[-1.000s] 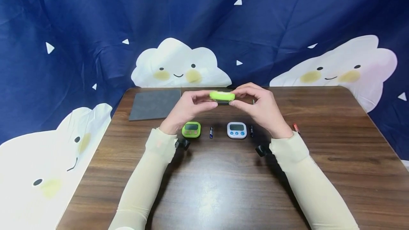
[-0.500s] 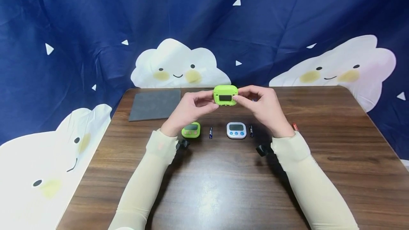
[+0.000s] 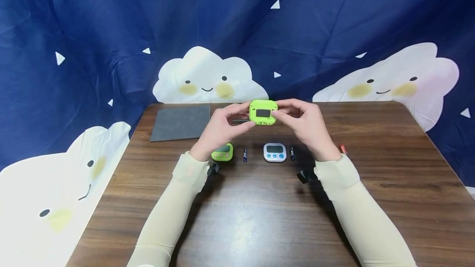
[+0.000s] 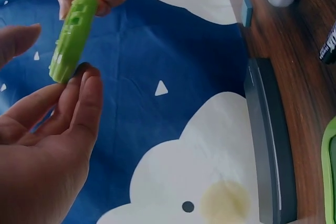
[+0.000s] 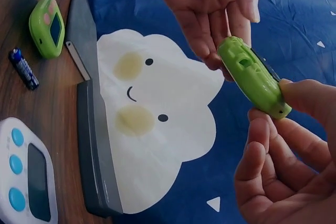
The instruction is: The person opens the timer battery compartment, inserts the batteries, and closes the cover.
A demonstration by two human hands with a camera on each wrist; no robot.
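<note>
Just above the middle of the head view, a lime-green timer [image 3: 263, 104] is held up over the far edge of the desk [image 3: 237, 213], the side with a dark rectangular panel turned towards the camera. The right hand [image 3: 306, 123] pinches its right end between thumb and fingers. The left hand [image 3: 222, 126] meets the other end with relaxed fingertips; both wrist views show its thumb apart from the green casing. A small recess shows in the casing in the right wrist view. Below the hands, from left to right across the middle of the frame, lie a second green timer [image 3: 222, 154] with pink buttons, a blue battery [image 3: 245, 155], a white timer [image 3: 275, 153] with blue buttons, and a dark battery [image 3: 292, 153]. Beside the right wrist lies a red item [image 3: 343, 149], partly hidden. Left of centre, a grey board [image 3: 181, 122] lies near the desk's far edge, before a blue cloth [image 3: 237, 11] printed with smiling clouds.
</note>
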